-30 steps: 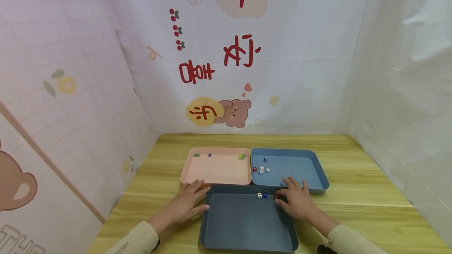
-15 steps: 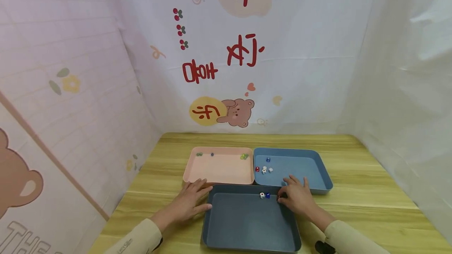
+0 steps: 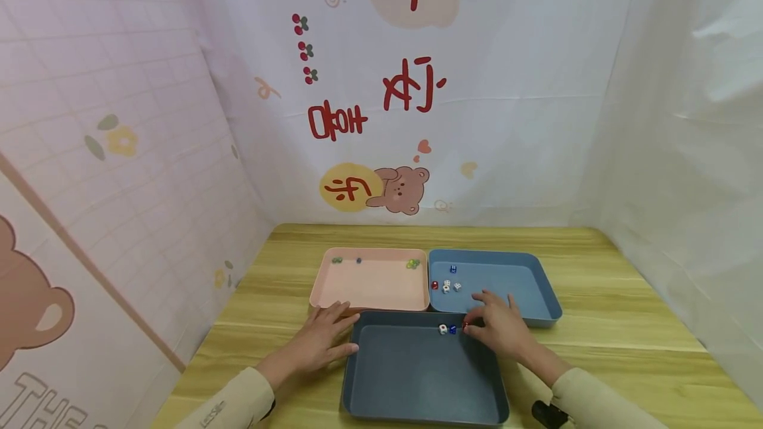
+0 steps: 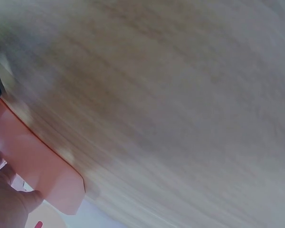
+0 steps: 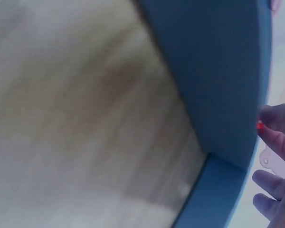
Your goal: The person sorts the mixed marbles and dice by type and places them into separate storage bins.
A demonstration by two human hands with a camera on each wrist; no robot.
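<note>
A red die [image 3: 465, 326] is pinched between the thumb and forefinger of my right hand [image 3: 503, 331], at the far right corner of the dark blue-grey tray [image 3: 426, 376]. In the right wrist view the red die [image 5: 260, 125] shows as a small spot at the fingertips, by the tray wall [image 5: 213, 71]. Just left of it in that tray lie a blue die [image 3: 452, 330] and a white die [image 3: 442, 329]. My left hand [image 3: 318, 341] rests beside the dark tray's left edge with fingers spread, its fingertips at the near side of the pink tray [image 3: 369, 290].
Behind the dark tray, a lighter blue tray [image 3: 507, 280] holds a red die [image 3: 434, 285], a blue die [image 3: 453, 269] and several white dice [image 3: 457, 287]. The pink tray holds small green pieces [image 3: 412, 263] and a tiny blue one [image 3: 359, 261]. A printed cloth [image 3: 507, 151] hangs behind the table.
My right hand has shifted slightly left and away from me, bringing the red die closer to the blue die. The left hand stays where it was. The head view has shifted slightly.
</note>
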